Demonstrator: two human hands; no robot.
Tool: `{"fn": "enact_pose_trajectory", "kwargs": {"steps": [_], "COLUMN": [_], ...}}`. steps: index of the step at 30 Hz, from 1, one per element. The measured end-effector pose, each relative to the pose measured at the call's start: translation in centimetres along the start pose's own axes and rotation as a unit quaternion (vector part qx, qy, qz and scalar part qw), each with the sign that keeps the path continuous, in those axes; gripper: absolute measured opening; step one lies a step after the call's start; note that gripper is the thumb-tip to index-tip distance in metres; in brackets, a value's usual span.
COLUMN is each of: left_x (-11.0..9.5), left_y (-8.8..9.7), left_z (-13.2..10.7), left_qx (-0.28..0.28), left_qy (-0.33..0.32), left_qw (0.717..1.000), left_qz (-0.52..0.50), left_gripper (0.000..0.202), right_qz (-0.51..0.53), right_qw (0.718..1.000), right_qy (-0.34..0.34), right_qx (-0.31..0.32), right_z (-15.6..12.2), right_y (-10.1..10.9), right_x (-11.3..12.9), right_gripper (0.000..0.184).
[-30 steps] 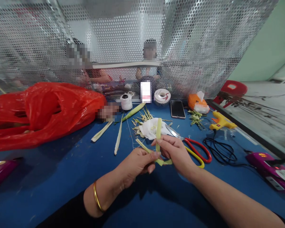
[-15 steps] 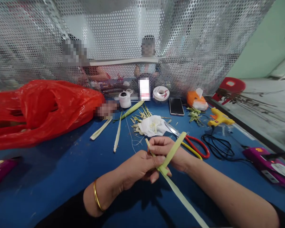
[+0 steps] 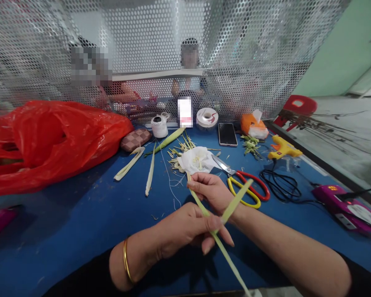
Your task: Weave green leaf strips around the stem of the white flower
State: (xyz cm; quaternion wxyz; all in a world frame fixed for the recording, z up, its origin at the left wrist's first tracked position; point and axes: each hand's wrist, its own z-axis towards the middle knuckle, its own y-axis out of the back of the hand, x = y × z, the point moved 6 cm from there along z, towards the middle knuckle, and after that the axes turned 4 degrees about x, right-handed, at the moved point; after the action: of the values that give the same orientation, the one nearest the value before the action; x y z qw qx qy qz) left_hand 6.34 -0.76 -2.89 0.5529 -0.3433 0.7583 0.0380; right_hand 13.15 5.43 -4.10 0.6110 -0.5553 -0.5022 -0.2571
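My left hand [image 3: 200, 227], with a gold bangle [image 3: 126, 260] at its wrist, pinches a pale green leaf strip [image 3: 231, 260] between thumb and fingers, where a short piece [image 3: 238, 200] sticks out to the upper right. My right hand [image 3: 210, 189] lies farther up and grips the upper end of the strip near a thin yellowish stalk tip. From the left thumb the long end runs down to the table's front edge. Just beyond my right wrist lie scissors [image 3: 250, 192] with red and yellow handles. A white tissue [image 3: 198, 160] holding small plant scraps rests ahead of my right hand.
On the blue table [image 3: 95, 218] lie a red plastic bag [image 3: 55, 144], white thread spool [image 3: 159, 126], ribbon roll [image 3: 207, 119], phone [image 3: 227, 134], tissue pack [image 3: 254, 126], yellow glue gun [image 3: 283, 147] and purple power strip [image 3: 349, 206]. People sit behind a perforated screen [image 3: 148, 37].
My hands have moved apart along the leaf strip: the left slid down toward me, while the right stays near the upper end. The short piece has swung rightward. The view has shifted slightly.
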Motion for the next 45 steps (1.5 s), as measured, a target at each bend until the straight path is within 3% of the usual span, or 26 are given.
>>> {"fn": "enact_pose_trajectory", "kwargs": {"steps": [5,7,12,15,21,32,37,40,42,45], "left_x": [-1.8,-2.1,-2.1,-1.7,-1.5,-1.3,-1.9,-2.6,-2.8,-2.9], "left_y": [4.0,5.0,5.1,4.8,4.3,3.8,5.0,6.2,6.8,7.1], "left_z": [-0.3,-0.5,-0.7,-0.6,-0.5,-0.7,-0.9,-1.2,-1.3,-1.4], "left_qx": [-0.178,-0.207,-0.220,-0.225,-0.202,-0.162,-0.222,-0.260,-0.277,-0.310], "left_qy": [-0.112,-0.119,-0.104,-0.086,-0.070,-0.035,-0.095,-0.138,-0.146,-0.141], "left_qw": [0.975,0.967,0.967,0.969,0.977,0.986,0.970,0.954,0.949,0.940], "left_qz": [-0.067,-0.093,-0.070,-0.050,-0.017,0.008,-0.035,-0.051,-0.042,0.000], "left_gripper": [0.048,0.050,0.049,0.045,0.030,0.027,0.034,0.044,0.045,0.036], "right_qz": [0.040,0.052,0.023,-0.007,-0.089,-0.119,-0.167,-0.189,-0.242,-0.350], "right_qw": [0.998,0.999,0.998,0.999,0.988,0.978,0.977,0.981,0.969,0.934], "right_qy": [-0.010,0.000,0.049,0.031,0.096,0.125,0.097,0.030,0.007,0.056], "right_qx": [-0.036,-0.017,0.018,-0.007,-0.086,-0.118,-0.086,-0.010,0.043,0.042], "right_z": [0.2,-0.2,-1.1,-1.0,-1.0,-1.5,-0.8,-0.8,-1.1,-1.5], "right_y": [1.5,1.2,0.3,0.7,1.9,1.8,2.2,1.8,1.3,1.1], "right_x": [0.5,1.3,2.6,1.9,2.4,2.9,4.2,4.1,3.9,4.1], "right_gripper": [0.016,0.015,0.021,0.020,0.020,0.014,0.034,0.049,0.047,0.033]}}
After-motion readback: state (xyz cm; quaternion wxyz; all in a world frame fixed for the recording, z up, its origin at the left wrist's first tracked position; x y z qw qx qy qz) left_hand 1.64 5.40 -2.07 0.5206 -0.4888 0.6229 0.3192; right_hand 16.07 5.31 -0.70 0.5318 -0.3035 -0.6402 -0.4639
